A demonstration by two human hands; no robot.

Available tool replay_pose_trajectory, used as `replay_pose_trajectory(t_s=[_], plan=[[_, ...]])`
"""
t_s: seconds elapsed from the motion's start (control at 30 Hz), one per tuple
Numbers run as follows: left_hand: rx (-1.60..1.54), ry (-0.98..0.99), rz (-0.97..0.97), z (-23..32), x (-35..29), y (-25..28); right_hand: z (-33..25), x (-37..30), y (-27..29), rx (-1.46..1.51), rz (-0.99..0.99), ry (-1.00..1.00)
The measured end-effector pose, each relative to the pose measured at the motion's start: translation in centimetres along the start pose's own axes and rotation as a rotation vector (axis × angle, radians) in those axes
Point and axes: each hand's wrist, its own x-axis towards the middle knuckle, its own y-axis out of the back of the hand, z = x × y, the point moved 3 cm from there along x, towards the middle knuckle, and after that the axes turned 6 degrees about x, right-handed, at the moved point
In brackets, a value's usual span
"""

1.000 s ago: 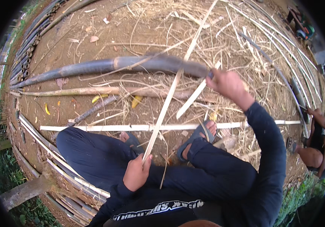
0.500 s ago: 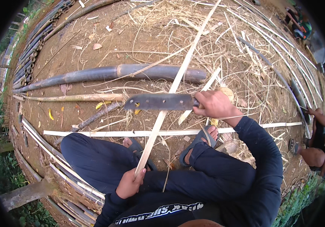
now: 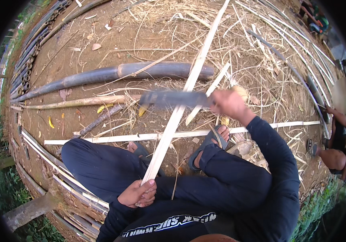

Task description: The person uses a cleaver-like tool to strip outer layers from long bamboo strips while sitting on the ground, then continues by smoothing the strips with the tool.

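My left hand [image 3: 139,194], close to my lap, is closed round the near end of a long pale bamboo strip [image 3: 169,131]. The strip slants away from me, up and to the right, passing over a dark bamboo pole. In my right hand [image 3: 230,104] is the handle of a machete [image 3: 173,98], fingers wrapped round it. Its broad dark blade points left and crosses the strip about midway, blurred by motion. Whether the edge touches the strip I cannot tell. A second pale strip [image 3: 140,137] lies crosswise on the ground by my sandals.
The dark bamboo pole [image 3: 88,76] lies beyond the blade, with a thinner pale stick [image 3: 80,101] nearer. Curly shavings [image 3: 229,52] cover the ground ahead and right. Stacked bamboo [image 3: 28,66] lines the far left. Another person [image 3: 336,149] sits at the right edge.
The machete and my right hand have shifted slightly away from me, and the blade is now blurred. The strip's held end has turned to show a wider face.
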Motion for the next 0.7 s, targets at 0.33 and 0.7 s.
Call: replay_pose_trajectory(t_s=[0.33,0.7], plan=[[-0.115,0.062,-0.074,1.3,-0.9,-1.9,2.7,0.8,0.2,-0.058,-0.016,-0.104],[-0.033,0.098,-0.012,0.0,-2.4,-0.2,4.6,-0.3,-0.5,-0.017,0.107,0.128]])
